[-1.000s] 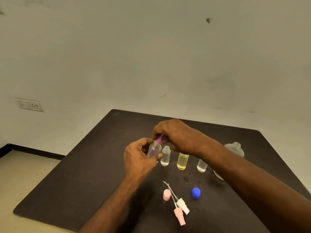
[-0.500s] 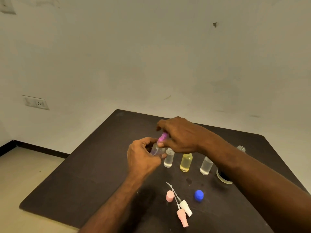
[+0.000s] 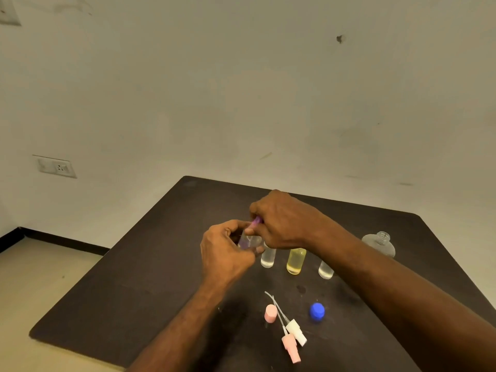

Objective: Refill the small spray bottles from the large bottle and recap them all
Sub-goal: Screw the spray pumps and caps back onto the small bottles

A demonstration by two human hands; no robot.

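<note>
My left hand (image 3: 224, 253) grips a small clear spray bottle (image 3: 249, 242) above the dark table (image 3: 150, 264). My right hand (image 3: 284, 220) pinches the purple spray top (image 3: 255, 222) at that bottle's neck. Three open small bottles stand in a row behind: a clear one (image 3: 267, 258), a yellow one (image 3: 296, 261) and another clear one (image 3: 325, 270), partly hidden by my right forearm. The large clear bottle (image 3: 379, 241) stands uncapped at the right. A blue cap (image 3: 317, 312), a pink cap (image 3: 270, 313), a white spray top (image 3: 296, 332) and a pink spray top (image 3: 290, 347) lie near me.
The table's left edge drops to a pale floor (image 3: 40, 285). A wall with a power socket (image 3: 57, 167) stands behind the table. A small dark wet spot (image 3: 301, 289) marks the tabletop in front of the yellow bottle.
The view has tilted slightly. Both hands stay together on the small bottle and purple top, with the bottle now tipped a little more to the right.
</note>
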